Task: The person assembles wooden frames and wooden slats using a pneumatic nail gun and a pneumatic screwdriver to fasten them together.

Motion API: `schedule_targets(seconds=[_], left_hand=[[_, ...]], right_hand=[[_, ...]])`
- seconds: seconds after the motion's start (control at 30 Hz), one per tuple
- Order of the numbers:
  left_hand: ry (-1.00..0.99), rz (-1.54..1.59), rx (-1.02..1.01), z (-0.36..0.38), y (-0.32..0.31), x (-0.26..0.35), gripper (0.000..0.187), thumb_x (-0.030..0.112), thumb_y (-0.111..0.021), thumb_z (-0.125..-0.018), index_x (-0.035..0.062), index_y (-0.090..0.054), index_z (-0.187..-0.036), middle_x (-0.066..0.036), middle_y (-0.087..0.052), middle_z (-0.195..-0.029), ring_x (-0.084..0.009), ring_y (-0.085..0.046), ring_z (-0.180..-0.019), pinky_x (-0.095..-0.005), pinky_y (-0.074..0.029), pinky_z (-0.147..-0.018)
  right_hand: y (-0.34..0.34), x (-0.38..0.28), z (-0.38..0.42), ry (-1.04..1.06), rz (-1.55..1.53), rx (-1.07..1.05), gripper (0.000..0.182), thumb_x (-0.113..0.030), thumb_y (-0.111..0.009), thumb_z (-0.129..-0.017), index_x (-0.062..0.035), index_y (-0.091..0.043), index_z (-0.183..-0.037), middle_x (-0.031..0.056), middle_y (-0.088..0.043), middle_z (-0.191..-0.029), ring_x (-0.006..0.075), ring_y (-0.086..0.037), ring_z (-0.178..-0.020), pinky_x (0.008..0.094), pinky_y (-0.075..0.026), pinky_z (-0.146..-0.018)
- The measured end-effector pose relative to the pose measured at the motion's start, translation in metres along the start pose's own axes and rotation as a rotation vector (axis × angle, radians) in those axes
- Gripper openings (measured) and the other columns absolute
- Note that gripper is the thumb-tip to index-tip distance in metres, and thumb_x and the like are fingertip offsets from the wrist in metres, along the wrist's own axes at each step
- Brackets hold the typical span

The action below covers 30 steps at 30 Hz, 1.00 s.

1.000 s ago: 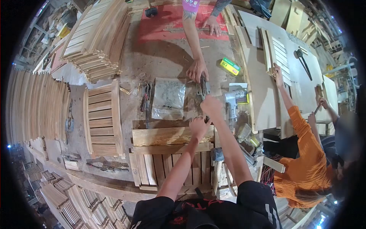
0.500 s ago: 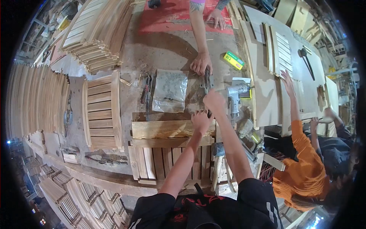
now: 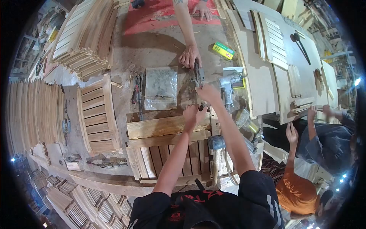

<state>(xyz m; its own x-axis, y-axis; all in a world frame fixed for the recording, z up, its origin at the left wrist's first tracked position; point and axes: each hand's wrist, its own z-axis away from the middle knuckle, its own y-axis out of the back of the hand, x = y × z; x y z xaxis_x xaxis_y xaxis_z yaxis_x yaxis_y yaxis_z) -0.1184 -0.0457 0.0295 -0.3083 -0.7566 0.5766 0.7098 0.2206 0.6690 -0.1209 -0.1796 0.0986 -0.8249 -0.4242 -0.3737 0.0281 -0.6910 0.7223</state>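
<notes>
My right hand (image 3: 208, 93) is closed at the near end of a dark metal tool (image 3: 197, 76) on the workbench. What exactly its fingers grip is too small to make out. Just below and to its left, my left hand (image 3: 193, 115) is closed above the upper edge of a wooden board (image 3: 160, 128); whatever its fingers hold is hidden. A person across the bench has one hand (image 3: 190, 57) on the far end of the tool. Beneath the board lies a slatted wooden panel (image 3: 162, 162).
A plastic bag (image 3: 161, 88) lies left of the tool. To the right are a nail gun (image 3: 227, 87), a green-yellow box (image 3: 223, 50) and a hammer (image 3: 216, 142). Stacked slats (image 3: 34, 114) stand far left. Co-workers are at the right bench.
The view has shifted, so the bench items sit further left. My right hand has moved slightly away from the tool's middle. The orange-sleeved co-worker's arm has drawn back towards the near side.
</notes>
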Motion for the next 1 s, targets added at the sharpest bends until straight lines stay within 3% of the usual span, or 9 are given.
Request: schedule_targets(seconds=[0.13, 0.3, 0.4, 0.53, 0.63, 1.0], left_hand=[[-0.017, -0.012, 0.037, 0.0, -0.002, -0.002, 0.044, 0.051, -0.067, -0.074, 0.0072, -0.071, -0.082, -0.012, -0.069, -0.09, -0.0345, -0.063, -0.094, -0.0469, -0.051, -0.079], [-0.078, 0.004, 0.031, 0.001, -0.003, -0.006, 0.046, 0.055, -0.066, -0.076, 0.0096, -0.071, -0.082, -0.013, -0.069, -0.083, -0.0357, -0.066, -0.083, -0.0462, -0.052, -0.071], [-0.163, -0.023, 0.167, -0.007, -0.024, -0.02, 0.047, 0.057, -0.065, -0.077, 0.0106, -0.071, -0.083, -0.011, -0.069, -0.084, -0.0352, -0.066, -0.082, -0.0464, -0.051, -0.072], [-0.041, -0.039, 0.054, 0.001, -0.005, -0.003, 0.048, 0.056, -0.066, -0.077, 0.01, -0.072, -0.09, -0.013, -0.069, -0.093, -0.0348, -0.064, -0.094, -0.0482, -0.051, -0.076], [-0.015, -0.034, 0.018, -0.001, -0.006, -0.005, 0.047, 0.055, -0.066, -0.076, 0.0108, -0.072, -0.09, -0.012, -0.069, -0.094, -0.0347, -0.065, -0.093, -0.0479, -0.051, -0.076], [0.012, 0.007, 0.045, 0.006, 0.008, 0.007, 0.04, 0.05, -0.068, -0.075, 0.0103, -0.072, -0.078, -0.013, -0.069, -0.087, -0.0345, -0.065, -0.086, -0.0463, -0.051, -0.073]], right_hand=[[0.024, 0.018, 0.02, -0.127, -0.147, 0.055, 0.057, -0.053, -0.049, -0.088, -0.0019, -0.066, -0.107, 0.0245, -0.066, -0.106, 0.0397, -0.062, -0.104, 0.0476, -0.047, -0.091], [0.044, 0.075, 0.038, -0.147, -0.165, 0.419, 0.06, -0.046, -0.058, -0.084, -0.0003, -0.055, -0.122, 0.024, -0.064, -0.113, 0.0398, -0.061, -0.107, 0.049, -0.047, -0.091], [0.041, 0.095, 0.041, -0.135, -0.138, 0.453, 0.062, -0.04, -0.062, -0.081, 0.0007, -0.05, -0.126, 0.0247, -0.063, -0.113, 0.0407, -0.06, -0.108, 0.0498, -0.047, -0.091], [0.025, 0.107, 0.041, -0.203, -0.121, 0.396, 0.065, -0.038, -0.064, -0.08, 0.0007, -0.047, -0.128, 0.0287, -0.057, -0.118, 0.045, -0.055, -0.112, 0.0514, -0.046, -0.093], [0.012, 0.11, 0.035, -0.215, -0.102, 0.419, 0.068, -0.036, -0.066, -0.079, 0.0, -0.042, -0.131, 0.0296, -0.051, -0.125, 0.0473, -0.05, -0.116, 0.0525, -0.045, -0.094], [0.009, 0.1, 0.016, -0.218, -0.029, 0.458, 0.081, -0.031, -0.071, -0.077, -0.0022, -0.03, -0.14, 0.0282, -0.047, -0.129, 0.0449, -0.049, -0.119, 0.0521, -0.045, -0.094]])
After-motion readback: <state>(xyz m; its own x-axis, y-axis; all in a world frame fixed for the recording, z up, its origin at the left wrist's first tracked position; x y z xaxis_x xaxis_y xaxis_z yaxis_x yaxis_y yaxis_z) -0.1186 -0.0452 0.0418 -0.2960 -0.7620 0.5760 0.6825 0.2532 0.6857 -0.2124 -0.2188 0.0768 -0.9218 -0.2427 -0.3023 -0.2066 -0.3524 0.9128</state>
